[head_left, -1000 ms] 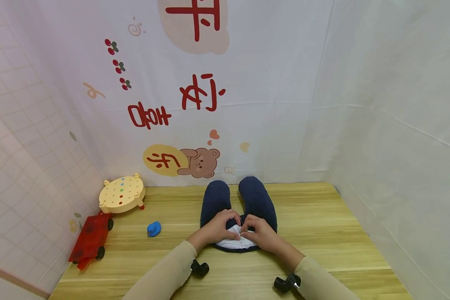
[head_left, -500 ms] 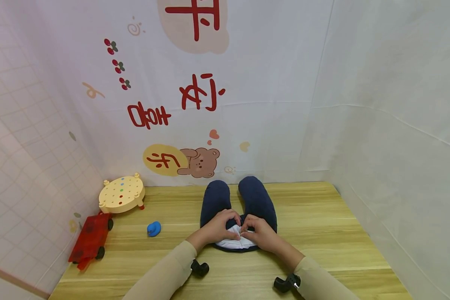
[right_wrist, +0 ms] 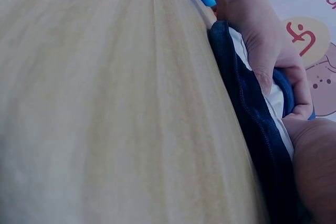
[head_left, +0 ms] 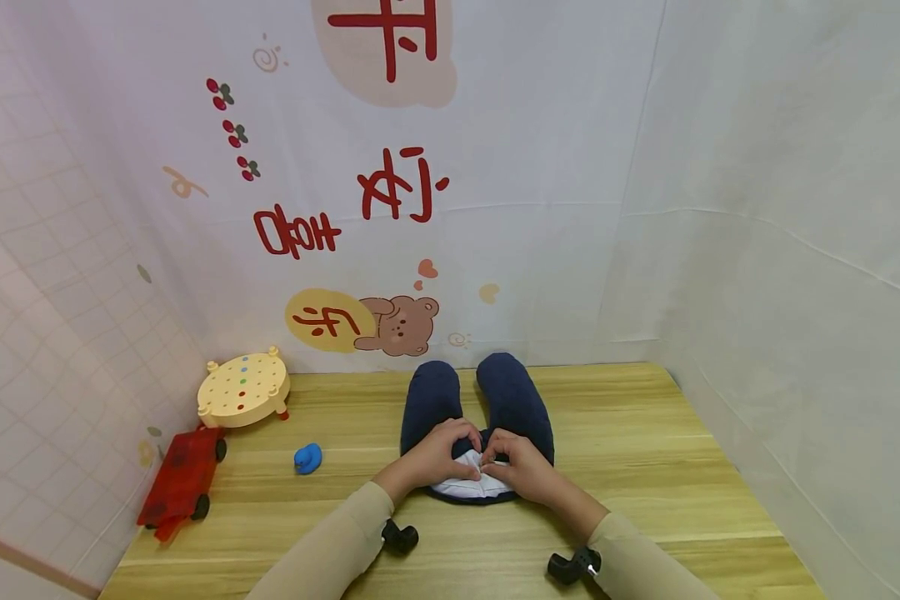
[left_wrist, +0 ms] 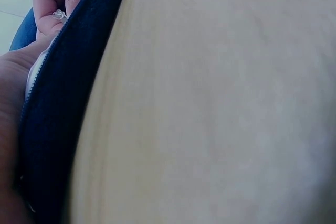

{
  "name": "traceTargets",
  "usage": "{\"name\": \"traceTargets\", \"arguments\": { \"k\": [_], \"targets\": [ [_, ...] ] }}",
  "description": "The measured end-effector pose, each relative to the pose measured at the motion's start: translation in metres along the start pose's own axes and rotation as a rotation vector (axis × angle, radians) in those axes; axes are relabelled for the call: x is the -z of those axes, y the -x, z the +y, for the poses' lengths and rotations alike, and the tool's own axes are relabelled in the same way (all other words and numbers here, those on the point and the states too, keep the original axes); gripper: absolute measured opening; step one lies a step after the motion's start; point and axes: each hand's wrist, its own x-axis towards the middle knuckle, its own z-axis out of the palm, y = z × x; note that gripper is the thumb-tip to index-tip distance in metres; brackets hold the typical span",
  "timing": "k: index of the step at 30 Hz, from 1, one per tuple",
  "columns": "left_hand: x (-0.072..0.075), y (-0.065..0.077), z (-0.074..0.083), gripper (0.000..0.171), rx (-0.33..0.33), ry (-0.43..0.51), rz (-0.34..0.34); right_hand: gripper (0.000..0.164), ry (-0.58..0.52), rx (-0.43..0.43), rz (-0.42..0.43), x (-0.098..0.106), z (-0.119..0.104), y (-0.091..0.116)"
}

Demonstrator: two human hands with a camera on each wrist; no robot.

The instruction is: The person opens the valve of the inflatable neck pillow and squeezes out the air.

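Observation:
A navy U-shaped neck pillow point(head_left: 521, 400) lies on the table, its two arms pointing away from me. At its near curve the zipped cover point(right_wrist: 252, 114) gapes, and a white inner part point(head_left: 457, 487) shows. From the left, my left hand point(head_left: 438, 454) holds the white inner part with its thumb and curled fingers. My right hand point(head_left: 525, 471) pinches at the same opening from the right, its fingertips close to the left ones. A small clear ring-like piece point(left_wrist: 59, 15) shows at the right hand's fingers in the left wrist view. What lies between the fingertips is partly hidden.
On the wooden table point(head_left: 645, 483), a small blue duck-like toy point(head_left: 308, 458) lies to the left. Farther left are a red toy car point(head_left: 183, 479) and a round cream pegged board point(head_left: 244, 388) with short legs. A printed white cloth point(head_left: 532, 250) hangs behind.

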Motion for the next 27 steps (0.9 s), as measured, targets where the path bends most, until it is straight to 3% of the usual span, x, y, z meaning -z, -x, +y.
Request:
{"name": "traceTargets", "arguments": {
  "k": [3,12,17,19,22,25,27],
  "targets": [
    [0.000,0.000,-0.001,0.038,0.002,0.002,-0.002,0.014,-0.004,0.016,-0.004,0.003,-0.010,-0.001],
    [0.000,0.000,-0.003,0.037,-0.004,0.017,-0.007,0.013,0.013,-0.011,-0.038,0.002,0.005,0.000],
    [0.019,-0.001,0.008,0.028,0.043,0.104,-0.011,0.010,0.024,-0.015,-0.059,0.001,0.003,0.001],
    [0.036,-0.008,0.014,0.025,0.046,0.092,0.043,0.010,0.037,-0.002,-0.050,0.001,0.002,0.001],
    [0.065,-0.024,0.011,0.021,0.041,-0.055,0.211,0.011,0.043,0.003,-0.033,0.002,0.003,-0.001],
    [0.088,-0.040,-0.001,0.033,0.151,-0.208,0.339,0.011,0.042,-0.024,-0.035,0.003,0.004,-0.001],
    [0.097,-0.047,-0.012,0.051,0.253,-0.237,0.335,0.009,0.038,-0.046,-0.044,0.004,0.005,0.000]
  ]
}}
